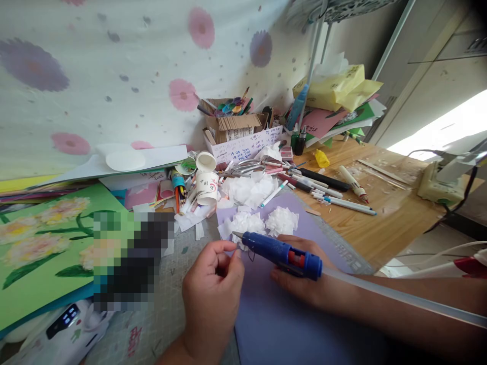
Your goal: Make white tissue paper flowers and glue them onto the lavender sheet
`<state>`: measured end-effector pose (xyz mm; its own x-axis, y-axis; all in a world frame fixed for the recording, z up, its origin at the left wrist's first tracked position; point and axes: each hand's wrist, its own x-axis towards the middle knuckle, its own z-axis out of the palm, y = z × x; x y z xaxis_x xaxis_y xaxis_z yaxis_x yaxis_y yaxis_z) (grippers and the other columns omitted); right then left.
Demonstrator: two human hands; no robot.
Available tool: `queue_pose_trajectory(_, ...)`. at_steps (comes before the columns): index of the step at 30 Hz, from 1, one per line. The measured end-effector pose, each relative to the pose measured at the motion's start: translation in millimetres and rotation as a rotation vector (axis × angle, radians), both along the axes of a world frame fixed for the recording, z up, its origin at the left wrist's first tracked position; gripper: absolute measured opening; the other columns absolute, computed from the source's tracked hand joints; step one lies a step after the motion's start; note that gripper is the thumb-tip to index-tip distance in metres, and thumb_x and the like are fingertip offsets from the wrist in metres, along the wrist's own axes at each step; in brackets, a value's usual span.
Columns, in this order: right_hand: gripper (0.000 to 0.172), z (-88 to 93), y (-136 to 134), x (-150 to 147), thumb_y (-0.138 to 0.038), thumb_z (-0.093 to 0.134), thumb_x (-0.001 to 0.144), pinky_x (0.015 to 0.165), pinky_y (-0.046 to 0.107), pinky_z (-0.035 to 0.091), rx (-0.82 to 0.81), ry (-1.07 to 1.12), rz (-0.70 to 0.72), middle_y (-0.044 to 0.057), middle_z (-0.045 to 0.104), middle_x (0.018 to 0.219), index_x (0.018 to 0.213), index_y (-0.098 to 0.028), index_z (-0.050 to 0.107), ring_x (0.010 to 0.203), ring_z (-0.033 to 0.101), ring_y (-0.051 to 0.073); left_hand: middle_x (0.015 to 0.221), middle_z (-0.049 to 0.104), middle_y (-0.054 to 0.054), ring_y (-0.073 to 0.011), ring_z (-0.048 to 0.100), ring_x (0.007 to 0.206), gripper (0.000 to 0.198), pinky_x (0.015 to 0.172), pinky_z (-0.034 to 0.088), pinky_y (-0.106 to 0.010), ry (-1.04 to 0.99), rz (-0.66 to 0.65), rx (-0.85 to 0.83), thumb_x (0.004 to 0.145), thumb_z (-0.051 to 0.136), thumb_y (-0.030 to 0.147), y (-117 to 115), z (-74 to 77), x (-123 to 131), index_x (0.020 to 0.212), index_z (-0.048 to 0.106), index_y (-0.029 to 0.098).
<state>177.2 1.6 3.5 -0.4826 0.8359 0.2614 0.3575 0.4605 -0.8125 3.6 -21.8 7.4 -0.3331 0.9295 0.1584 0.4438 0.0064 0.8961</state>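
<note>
My right hand (300,286) was closed around the blue glue gun (279,252), which was above the purple sheet (289,324) with its tip to the left. A long, pale glue stick (399,298) came out from its back end, to the right. My left hand (213,284) was curled near the tip, thumb and first finger close together; whether they pinched something small, I could not tell. Two white paper flowers (281,221) lay at the far part of the sheet. Farther away were white paper pieces (251,188), and on the right, pens (350,205) on the wooden surface (391,210).
</note>
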Motion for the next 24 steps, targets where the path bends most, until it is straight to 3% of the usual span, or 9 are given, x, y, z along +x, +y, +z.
queue_pose_trajectory(9, 0.025, -2.1, -1.3, -0.4, -0.015, 0.055, 0.074, 0.056, 0.025, 0.039, -0.003, -0.020, 0.011, -0.001, 0.044, 0.065, 0.062, -0.020, 0.033, 0.061, 0.046, 0.013, 0.052, 0.055, 0.004, -0.0107, 0.048, 0.045, 0.011, 0.051, 0.040, -0.022, 0.191, -0.016, 0.074, 0.075, 0.061, 0.027, 2.8, -3.2, -1.7, 0.078, 0.066, 0.018)
queue_pose_trajectory(14, 0.026, -0.4, -2.3, -1.5, -0.014, 0.053, 0.072, 0.057, 0.027, 0.039, 0.014, -0.011, 0.026, -0.001, 0.043, 0.065, 0.061, -0.021, 0.031, 0.061, 0.046, 0.014, 0.056, 0.060, 0.002, -0.0113, 0.051, 0.047, 0.012, 0.050, 0.040, -0.021, 0.152, -0.042, 0.041, 0.076, 0.058, 0.028, 3.9, -4.6, 0.4, 0.076, 0.064, 0.018)
queue_pose_trajectory(19, 0.025, 1.3, -3.3, -1.0, -0.012, 0.051, 0.075, 0.058, 0.026, 0.039, -0.011, -0.027, 0.043, -0.001, 0.042, 0.066, 0.063, -0.021, 0.031, 0.061, 0.045, 0.014, 0.052, 0.054, 0.003, -0.0102, 0.044, 0.045, 0.012, 0.045, 0.036, -0.020, 0.120, -0.056, 0.011, 0.077, 0.055, 0.028, 4.9, -2.5, 3.0, 0.071, 0.060, 0.018)
queue_pose_trajectory(24, 0.023, -3.7, -2.2, -0.2, -0.014, 0.054, 0.075, 0.058, 0.025, 0.039, 0.010, -0.022, 0.049, -0.001, 0.044, 0.067, 0.063, -0.020, 0.036, 0.062, 0.046, 0.013, 0.046, 0.046, 0.006, -0.0087, 0.038, 0.042, 0.011, 0.045, 0.034, -0.020, 0.143, -0.047, 0.092, 0.075, 0.054, 0.024, 8.2, -4.8, 3.7, 0.067, 0.059, 0.019)
